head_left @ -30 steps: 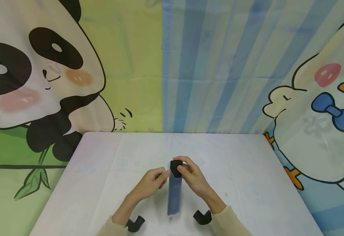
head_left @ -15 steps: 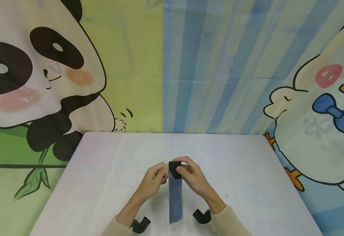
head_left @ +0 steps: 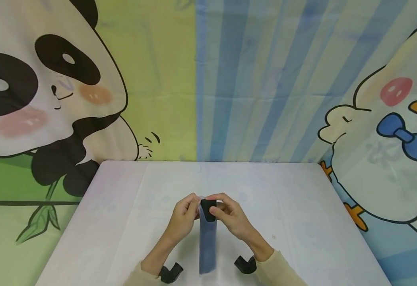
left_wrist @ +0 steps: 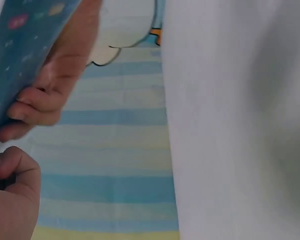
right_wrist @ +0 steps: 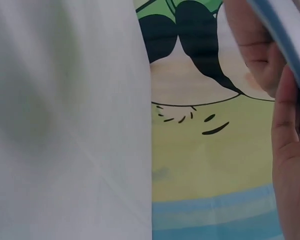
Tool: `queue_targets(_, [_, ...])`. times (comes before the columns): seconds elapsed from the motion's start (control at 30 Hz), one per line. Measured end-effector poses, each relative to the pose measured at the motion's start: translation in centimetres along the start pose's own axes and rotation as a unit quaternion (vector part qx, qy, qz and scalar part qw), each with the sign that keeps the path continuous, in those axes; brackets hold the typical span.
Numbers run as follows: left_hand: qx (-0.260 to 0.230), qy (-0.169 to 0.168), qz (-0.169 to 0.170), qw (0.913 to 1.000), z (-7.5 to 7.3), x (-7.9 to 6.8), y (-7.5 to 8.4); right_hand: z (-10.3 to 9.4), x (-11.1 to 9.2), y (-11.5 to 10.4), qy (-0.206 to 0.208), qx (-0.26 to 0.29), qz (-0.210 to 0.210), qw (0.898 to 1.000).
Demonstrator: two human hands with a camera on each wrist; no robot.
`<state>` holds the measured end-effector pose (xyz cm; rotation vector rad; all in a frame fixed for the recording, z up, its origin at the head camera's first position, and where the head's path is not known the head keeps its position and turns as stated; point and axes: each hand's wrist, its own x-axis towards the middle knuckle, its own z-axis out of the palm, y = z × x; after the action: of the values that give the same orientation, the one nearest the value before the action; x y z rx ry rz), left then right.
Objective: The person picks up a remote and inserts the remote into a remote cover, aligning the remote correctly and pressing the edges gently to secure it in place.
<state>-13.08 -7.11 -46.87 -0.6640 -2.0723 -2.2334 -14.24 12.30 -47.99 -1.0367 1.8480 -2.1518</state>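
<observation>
Head view, white table (head_left: 122, 206), cartoon backdrop (head_left: 229, 79), both hands' fingers (head_left: 215, 210) pinching blue strip (head_left: 207, 246)

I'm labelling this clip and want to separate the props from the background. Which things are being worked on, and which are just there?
In hand:
- blue strip, held upright at its top by both hands
- black clip at the strip's top end
- left hand
- right hand

Just there:
- white table
- panda backdrop
- duck backdrop
</observation>
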Motion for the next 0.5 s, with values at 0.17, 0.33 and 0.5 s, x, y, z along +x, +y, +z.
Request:
queue_targets(0.17, [0.065,-0.033,-0.006,0.9973,-0.4,-0.5,-0.8,-0.4,-0.4,-0.3,0.018,-0.058,0.008,0.998])
queue_targets(0.33, [0.118,-0.045,-0.028,0.9916,-0.7,-1.2,-1.8,-0.7,-0.6,0.1,0.040,-0.054,0.021,0.997])
queue_targets(0.5, [0.162,-0.055,-0.032,0.9847,-0.8,-1.8,-2.6,-0.5,-0.5,0.2,0.065,-0.053,0.043,0.995])
